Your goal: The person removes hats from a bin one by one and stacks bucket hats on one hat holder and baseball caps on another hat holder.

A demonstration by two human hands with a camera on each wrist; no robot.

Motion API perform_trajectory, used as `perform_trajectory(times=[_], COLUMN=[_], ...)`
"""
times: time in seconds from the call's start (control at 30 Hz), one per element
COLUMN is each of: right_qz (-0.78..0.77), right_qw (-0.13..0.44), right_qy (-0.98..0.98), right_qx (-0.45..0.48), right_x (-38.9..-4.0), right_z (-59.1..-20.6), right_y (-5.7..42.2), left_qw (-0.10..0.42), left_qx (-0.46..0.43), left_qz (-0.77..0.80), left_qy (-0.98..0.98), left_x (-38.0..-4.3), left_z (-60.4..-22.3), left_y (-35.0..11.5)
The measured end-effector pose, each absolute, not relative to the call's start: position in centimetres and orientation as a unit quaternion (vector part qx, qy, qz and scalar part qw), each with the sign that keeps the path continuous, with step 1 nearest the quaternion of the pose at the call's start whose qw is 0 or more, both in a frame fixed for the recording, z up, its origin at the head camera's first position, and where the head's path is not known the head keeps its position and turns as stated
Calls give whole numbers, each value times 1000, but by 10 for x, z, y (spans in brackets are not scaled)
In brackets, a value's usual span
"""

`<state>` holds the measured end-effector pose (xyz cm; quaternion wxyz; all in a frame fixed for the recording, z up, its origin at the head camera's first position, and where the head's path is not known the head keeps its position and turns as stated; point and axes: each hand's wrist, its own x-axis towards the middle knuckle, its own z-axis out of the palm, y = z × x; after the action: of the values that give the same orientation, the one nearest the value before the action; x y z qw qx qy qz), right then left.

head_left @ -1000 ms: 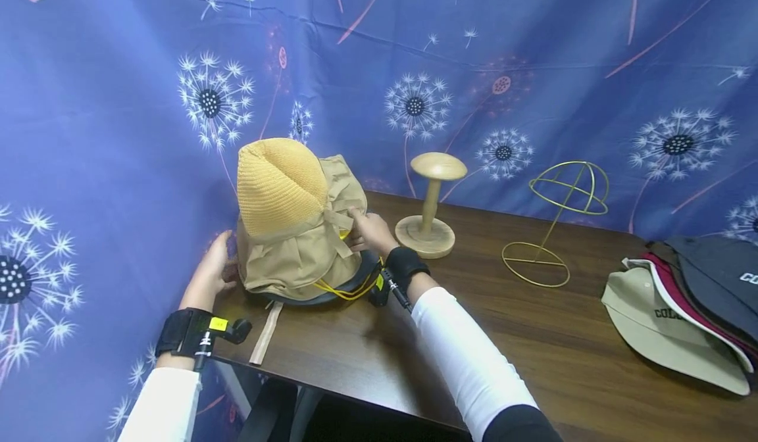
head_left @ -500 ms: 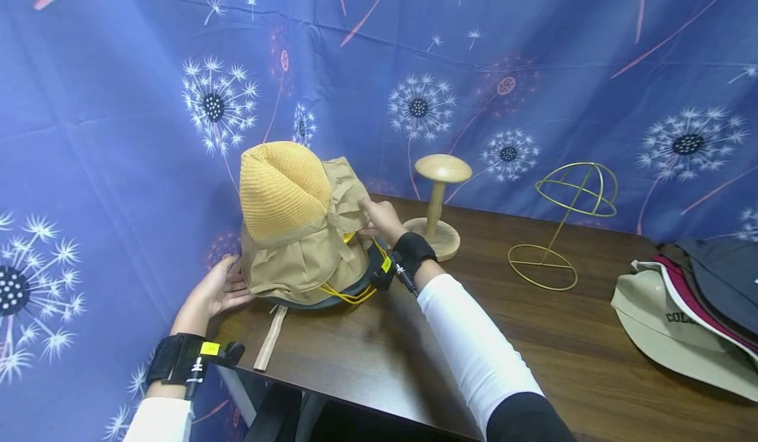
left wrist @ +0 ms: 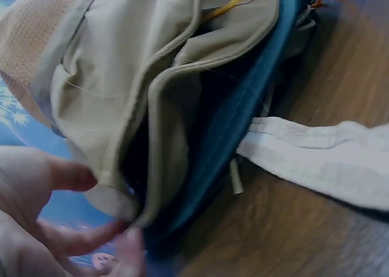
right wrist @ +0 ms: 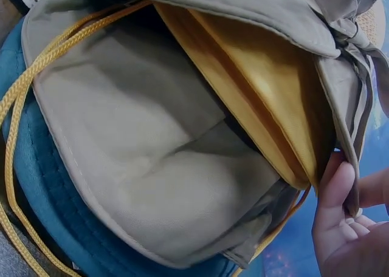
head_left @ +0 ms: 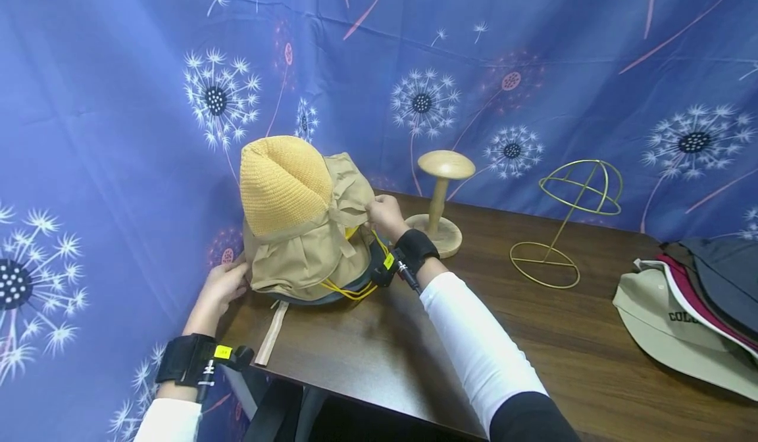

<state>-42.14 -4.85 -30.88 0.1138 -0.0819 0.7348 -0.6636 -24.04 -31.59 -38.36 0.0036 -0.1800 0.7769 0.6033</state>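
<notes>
In the head view, a sun hat (head_left: 287, 182) with a yellow ribbed crown and beige cloth brim tops a stack of hats at the table's left end. Its cloth band is knotted on the right side. My right hand (head_left: 387, 217) pinches the brim's right edge between thumb and fingers, also clear in the right wrist view. At the left edge, my left hand (head_left: 222, 287) holds the brim with thumb and fingertips; the left wrist view is blurred there. Beneath lie another beige brim (right wrist: 140, 125), a yellow brim (right wrist: 261, 88) and a teal brim (right wrist: 45, 198) at the bottom.
Yellow cords (head_left: 349, 292) hang from the stack, and a pale strap (head_left: 272, 333) runs to the table's front edge. A wooden hat stand (head_left: 441, 195) and a gold wire stand (head_left: 556, 231) stand to the right. Several caps (head_left: 681, 317) lie at far right.
My right hand has moved up and outward along the brim, drawing its edge to the right. My left hand spread its fingers, then closed in on the brim's left edge.
</notes>
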Motion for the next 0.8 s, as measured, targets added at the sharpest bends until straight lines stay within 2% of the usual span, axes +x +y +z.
perform_trajectory(times=[0.2,0.33,0.57,0.8], right_qz=[-669,-673,-673,-705], right_qw=[118,122,121,100], right_qy=[730,725,728,698], right_qx=[-77,-76,-60,-73], right_x=[-420,-417,-419,-421], right_z=[-307,-305,-307,-311], right_y=[-49,-48,-47,-47], left_qw=[45,54,19,-8], left_qx=[-179,-180,-169,-85], left_qz=[589,590,687,821], left_qy=[787,785,707,565], left_x=[-239,-242,-242,-238], left_z=[-374,-372,-379,-380], left_y=[-313,-310,-315,-322])
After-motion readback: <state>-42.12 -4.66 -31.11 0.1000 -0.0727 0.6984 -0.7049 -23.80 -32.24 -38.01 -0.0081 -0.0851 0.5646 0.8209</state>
